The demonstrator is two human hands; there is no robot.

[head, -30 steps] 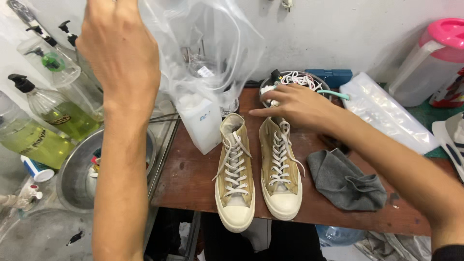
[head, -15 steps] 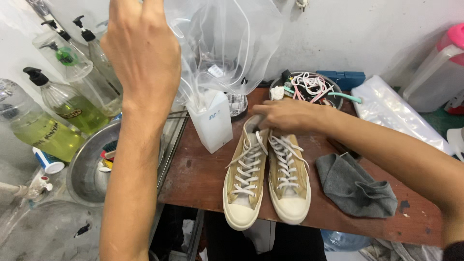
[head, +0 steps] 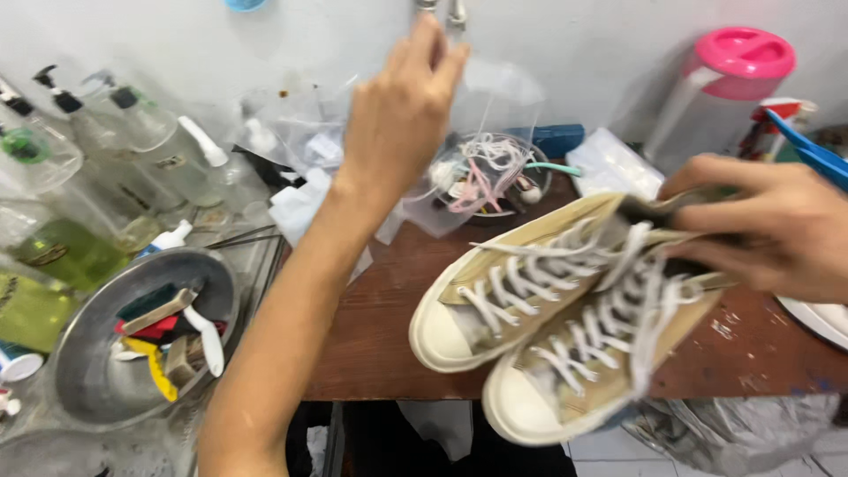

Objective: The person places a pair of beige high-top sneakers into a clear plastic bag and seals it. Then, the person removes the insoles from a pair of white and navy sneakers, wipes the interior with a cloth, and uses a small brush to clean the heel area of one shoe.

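My right hand (head: 764, 225) grips a pair of tan high-top sneakers (head: 565, 314) by their ankle openings and holds them lifted, toes pointing toward the lower left, white laces loose. My left hand (head: 402, 110) is raised at the top centre, pinching a clear plastic bag (head: 481, 132) that hangs in front of the wall. Through the bag I see a round bowl (head: 490, 172) of tangled laces on the brown wooden table (head: 380, 327).
Left of the table, a metal basin (head: 106, 353) holds brushes and tools, with several pump bottles of green and clear liquid (head: 53, 247) behind it. A pink-lidded pitcher (head: 707, 88) stands at the back right. Crumpled plastic lies below the table's right edge.
My right hand has picked both sneakers up off the table and swung them to the right. My left hand has carried the bag toward the centre. The grey cloth is out of view.
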